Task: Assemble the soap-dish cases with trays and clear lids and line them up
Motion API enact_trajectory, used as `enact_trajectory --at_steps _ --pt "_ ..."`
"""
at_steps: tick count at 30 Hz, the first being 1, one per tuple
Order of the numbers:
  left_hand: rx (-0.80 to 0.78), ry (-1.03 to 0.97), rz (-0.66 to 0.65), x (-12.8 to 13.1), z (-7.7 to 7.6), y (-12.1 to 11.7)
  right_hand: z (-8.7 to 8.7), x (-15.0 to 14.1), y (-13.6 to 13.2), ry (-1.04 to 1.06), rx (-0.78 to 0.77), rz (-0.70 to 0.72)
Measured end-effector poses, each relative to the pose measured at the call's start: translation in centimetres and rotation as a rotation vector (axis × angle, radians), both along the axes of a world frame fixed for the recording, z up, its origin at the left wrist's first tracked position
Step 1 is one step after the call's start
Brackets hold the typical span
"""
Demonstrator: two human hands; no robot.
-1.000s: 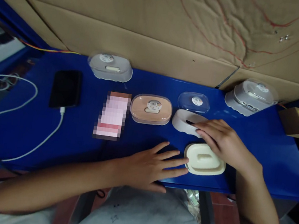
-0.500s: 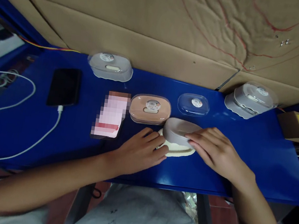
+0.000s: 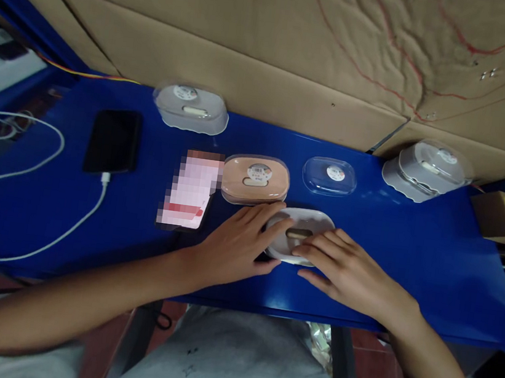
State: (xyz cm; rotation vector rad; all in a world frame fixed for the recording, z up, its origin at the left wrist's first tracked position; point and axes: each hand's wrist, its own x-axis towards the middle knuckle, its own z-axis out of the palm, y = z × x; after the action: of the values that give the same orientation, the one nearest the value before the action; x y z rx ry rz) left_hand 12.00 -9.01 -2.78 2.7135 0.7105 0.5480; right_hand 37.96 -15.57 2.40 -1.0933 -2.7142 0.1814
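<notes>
A pale grey oval dish (image 3: 318,219), which looks like a soap dish with a slot in its middle, sits on the blue table in front of me. My left hand (image 3: 239,237) wraps its left end, fingers over the rim and thumb at the near side. Over the right end lies my right hand (image 3: 346,272), its fingertips inside the dish near the slot and its thumb by the near rim. The cream base seen under the grey part earlier is now mostly hidden.
Just behind the dish stands a peach oval box (image 3: 235,177) with a clear lid. A clear lid (image 3: 316,179) lies to its right. Farther back are a grey lidded box (image 3: 201,117) and stacked grey boxes (image 3: 408,172). A lit phone (image 3: 191,193), a dark phone (image 3: 113,143) and a white cable (image 3: 74,234) occupy the left.
The tilted grey dish has been lowered flat onto the cream base. My left fingers have moved over its rim, and my right hand has shifted slightly left and down, with fingertips inside it.
</notes>
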Motion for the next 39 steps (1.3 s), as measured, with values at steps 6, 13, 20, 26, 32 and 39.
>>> enact_trajectory --at_steps 6,13,20,26,32,39 --pt "-0.022 -0.036 -0.015 0.0 -0.2 0.4 -1.4 -0.9 -0.3 -0.057 0.111 -0.012" --pt "-0.02 -0.025 -0.01 -0.1 -0.6 0.4 -1.3 -1.1 -0.6 -0.115 0.156 0.032" --pt "-0.001 0.026 -0.02 -0.4 -1.0 0.6 -2.3 -1.6 -0.3 -0.099 0.236 0.067" --pt "-0.023 0.054 0.014 -0.4 -1.1 0.6 -2.3 -0.1 1.2 0.224 -0.017 0.09" --pt "-0.079 0.042 -0.033 -0.6 -0.2 0.5 -4.5 3.9 4.9 0.195 0.04 -0.397" --pt "-0.101 0.036 -0.059 -0.8 -0.1 0.8 -5.7 6.5 6.5 0.048 0.089 -0.501"
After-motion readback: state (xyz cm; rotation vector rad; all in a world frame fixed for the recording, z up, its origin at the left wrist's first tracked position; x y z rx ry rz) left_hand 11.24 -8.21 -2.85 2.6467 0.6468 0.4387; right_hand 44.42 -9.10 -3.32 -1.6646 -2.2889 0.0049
